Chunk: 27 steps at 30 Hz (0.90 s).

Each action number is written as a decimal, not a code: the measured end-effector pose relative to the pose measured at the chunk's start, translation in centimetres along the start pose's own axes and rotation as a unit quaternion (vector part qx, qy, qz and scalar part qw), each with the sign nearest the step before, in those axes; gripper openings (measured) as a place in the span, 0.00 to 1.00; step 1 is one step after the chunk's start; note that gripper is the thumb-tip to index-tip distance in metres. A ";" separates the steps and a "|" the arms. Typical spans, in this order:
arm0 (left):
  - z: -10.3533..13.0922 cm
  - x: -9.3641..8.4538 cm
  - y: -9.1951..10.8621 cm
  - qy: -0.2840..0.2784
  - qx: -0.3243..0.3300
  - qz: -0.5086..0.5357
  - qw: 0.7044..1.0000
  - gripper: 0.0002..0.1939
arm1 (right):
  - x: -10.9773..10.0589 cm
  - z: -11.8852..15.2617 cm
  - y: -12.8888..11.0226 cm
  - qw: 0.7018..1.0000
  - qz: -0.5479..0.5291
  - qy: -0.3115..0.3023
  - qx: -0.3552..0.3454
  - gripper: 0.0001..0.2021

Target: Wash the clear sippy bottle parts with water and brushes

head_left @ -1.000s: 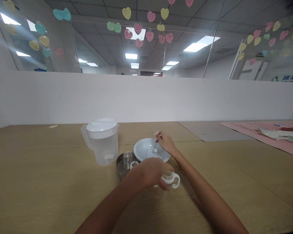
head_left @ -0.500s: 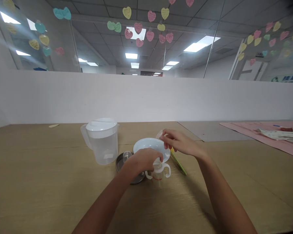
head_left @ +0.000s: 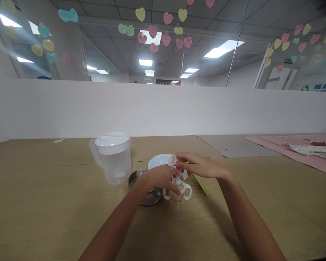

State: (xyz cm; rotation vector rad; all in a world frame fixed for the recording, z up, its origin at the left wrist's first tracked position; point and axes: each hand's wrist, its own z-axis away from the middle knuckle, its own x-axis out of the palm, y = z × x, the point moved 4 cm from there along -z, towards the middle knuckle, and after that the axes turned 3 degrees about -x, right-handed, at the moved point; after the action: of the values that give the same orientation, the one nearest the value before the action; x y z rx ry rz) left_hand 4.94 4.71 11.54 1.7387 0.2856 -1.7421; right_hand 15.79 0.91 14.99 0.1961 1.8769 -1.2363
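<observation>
A clear baby bottle (head_left: 176,203) with a white collar and two white side handles stands upright on the table. My left hand (head_left: 161,178) is closed at the bottle's top, its thumb against the left side of the collar. Just above, my right hand (head_left: 199,165) pinches a small clear cap (head_left: 172,160), with its other fingers bent down close to the bottle's pale spout. Fingers partly hide the spout. Behind the hands is a white bowl (head_left: 156,160). Left of the bottle, partly under my left wrist, lies a round metal dish (head_left: 152,199) with a small clear cup-like piece (head_left: 140,172) in it.
A lidded clear plastic pitcher (head_left: 115,165) stands left of the dish. A green-handled brush-like stick (head_left: 200,185) lies right of the bottle. Farther right are a pink cloth (head_left: 277,146) and a patterned cloth (head_left: 312,151). A white wall (head_left: 157,108) closes off the table's back.
My right hand has moved left and down with the clear cap, close to my left hand over the bottle. My left thumb now shows against the collar, and the pale spout has come into view.
</observation>
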 end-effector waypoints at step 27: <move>1.6 -1.0 -3.0 -0.019 -0.175 -0.107 0.978 0.16 | 1.3 -1.8 3.5 0.989 0.088 -0.114 0.033 0.06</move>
State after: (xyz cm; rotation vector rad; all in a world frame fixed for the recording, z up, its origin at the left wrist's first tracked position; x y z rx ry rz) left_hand 1.78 6.35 11.79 1.4599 0.7409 -1.7446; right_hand 15.89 3.73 11.94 0.2397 1.5902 -1.1498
